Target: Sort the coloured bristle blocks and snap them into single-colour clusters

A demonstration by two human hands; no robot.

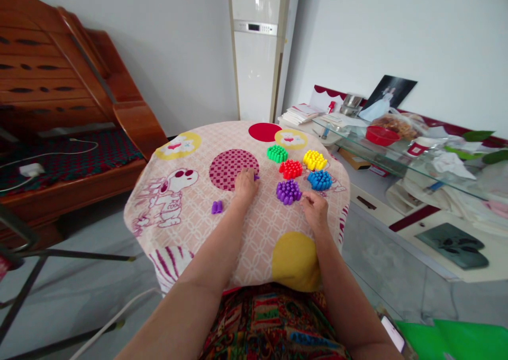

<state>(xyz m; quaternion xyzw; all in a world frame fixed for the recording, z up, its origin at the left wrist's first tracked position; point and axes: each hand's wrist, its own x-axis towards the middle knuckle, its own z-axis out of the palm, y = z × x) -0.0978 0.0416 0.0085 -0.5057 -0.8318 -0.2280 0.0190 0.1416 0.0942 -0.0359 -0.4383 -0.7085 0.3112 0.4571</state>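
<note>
My left hand (246, 184) is over the middle of the table, fingers curled down around a small purple peg (256, 178) that shows at its right side. To its lower left, a pair of purple pegs (217, 207) stands on the cloth. My right hand (315, 207) is closed in a pinch at the right edge of the purple peg cluster (288, 191); its fingertips hide what they hold, if anything. Behind that are tight groups of red pegs (291, 169), blue pegs (319, 180), yellow pegs (315, 160) and green pegs (277, 153).
A patterned cloth covers the round table (238, 259). On the right stands a glass-topped cabinet (428, 164) with a red bowl (381, 135) and papers. At left is a wooden bench (71, 100); a white cable (115, 317) runs along the floor.
</note>
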